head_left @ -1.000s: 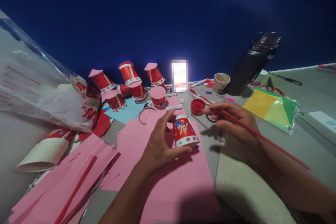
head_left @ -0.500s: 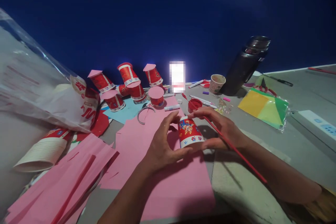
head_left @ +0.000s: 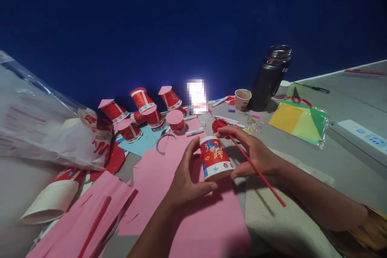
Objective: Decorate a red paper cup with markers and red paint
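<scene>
A red paper cup [head_left: 215,155] with white bands and printed figures tilts above a large pink paper sheet [head_left: 154,197], its base toward me. My right hand [head_left: 254,153] grips it from the right, fingers at the far end and thumb by the base rim. Between those same fingers runs a long thin red stick [head_left: 256,169], which looks like a paintbrush. My left hand [head_left: 187,177] curves round the cup's left side, thumb stretched out and apart from the cup; whether its fingertips touch is unclear. Just behind stands a small red pot [head_left: 219,125].
Several red cups with pink paper tops, such as this one [head_left: 175,121], stand back left. A plastic bag [head_left: 51,129] and stacked cups [head_left: 48,201] lie left. Markers [head_left: 195,132], a patterned cup [head_left: 242,100], a dark flask [head_left: 269,80] and a power strip [head_left: 363,137] lie beyond and right.
The cup has turned, so its printed figures have shifted round. My left thumb has come away from its base rim. The view has tipped slightly upward and to the right.
</scene>
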`<state>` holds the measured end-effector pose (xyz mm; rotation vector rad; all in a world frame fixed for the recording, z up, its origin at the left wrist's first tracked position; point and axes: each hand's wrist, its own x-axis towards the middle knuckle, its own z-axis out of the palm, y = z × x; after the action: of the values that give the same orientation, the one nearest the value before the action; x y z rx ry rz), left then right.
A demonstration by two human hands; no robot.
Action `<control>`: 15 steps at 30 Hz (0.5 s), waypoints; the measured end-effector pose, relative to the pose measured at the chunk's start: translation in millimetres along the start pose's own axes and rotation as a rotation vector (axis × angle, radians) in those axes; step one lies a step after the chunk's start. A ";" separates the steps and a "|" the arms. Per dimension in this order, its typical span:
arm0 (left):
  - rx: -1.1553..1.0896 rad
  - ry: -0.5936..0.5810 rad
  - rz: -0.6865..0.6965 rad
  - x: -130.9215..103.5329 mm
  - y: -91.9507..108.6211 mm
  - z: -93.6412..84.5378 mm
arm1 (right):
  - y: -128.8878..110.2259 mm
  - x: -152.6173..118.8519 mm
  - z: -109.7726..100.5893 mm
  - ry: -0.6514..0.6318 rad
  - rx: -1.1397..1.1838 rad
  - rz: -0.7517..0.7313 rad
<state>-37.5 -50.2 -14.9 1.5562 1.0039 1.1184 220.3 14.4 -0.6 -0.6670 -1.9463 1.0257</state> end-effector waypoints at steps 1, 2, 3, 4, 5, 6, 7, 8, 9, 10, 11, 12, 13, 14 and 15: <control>-0.087 -0.014 -0.022 0.8 0.9 2.2 | 0.5 -0.3 0.9 0.009 0.035 0.013; -0.167 -0.019 -0.034 1.7 2.1 4.4 | 1.1 -0.5 2.1 0.015 0.060 0.028; -0.235 -0.008 -0.045 2.7 3.6 6.6 | 1.6 -0.7 3.5 0.016 0.077 0.044; -0.289 0.017 -0.058 3.7 5.3 8.5 | 1.8 -0.7 4.9 0.015 0.089 0.062; -0.324 0.050 -0.078 4.9 7.1 9.6 | 1.9 -0.8 6.2 0.018 0.104 0.081; -0.342 0.093 -0.106 6.4 8.8 9.7 | 1.9 -0.9 7.3 0.028 0.121 0.105; -0.341 0.142 -0.136 8.1 10.4 8.7 | 2.0 -1.1 8.2 0.048 0.147 0.127; -0.324 0.187 -0.161 10.3 11.6 6.4 | 2.4 -1.3 8.8 0.086 0.168 0.151; -0.289 0.230 -0.171 12.8 12.2 2.9 | 3.3 -1.6 9.3 0.152 0.176 0.177; -0.238 0.263 -0.163 15.6 12.2 -1.6 | 4.6 -1.8 9.7 0.249 0.188 0.199; -0.171 0.290 -0.141 18.5 11.4 -6.7 | 6.3 -1.8 10.0 0.341 0.214 0.229; -0.095 0.308 -0.112 21.4 9.7 -11.8 | 8.2 -1.5 10.1 0.458 0.255 0.262; -0.017 0.326 -0.083 24.0 7.1 -16.6 | 10.1 -0.8 9.9 0.567 0.300 0.283; 0.054 0.347 -0.058 26.2 3.7 -20.4 | 11.7 0.4 9.4 0.649 0.340 0.286; 0.112 0.369 -0.041 28.0 -0.3 -23.0 | 12.8 2.0 8.5 0.715 0.376 0.279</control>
<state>-52.8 -18.4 -6.5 1.4362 1.3571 1.3714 213.0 19.1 -13.4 -0.9422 -1.0321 1.0862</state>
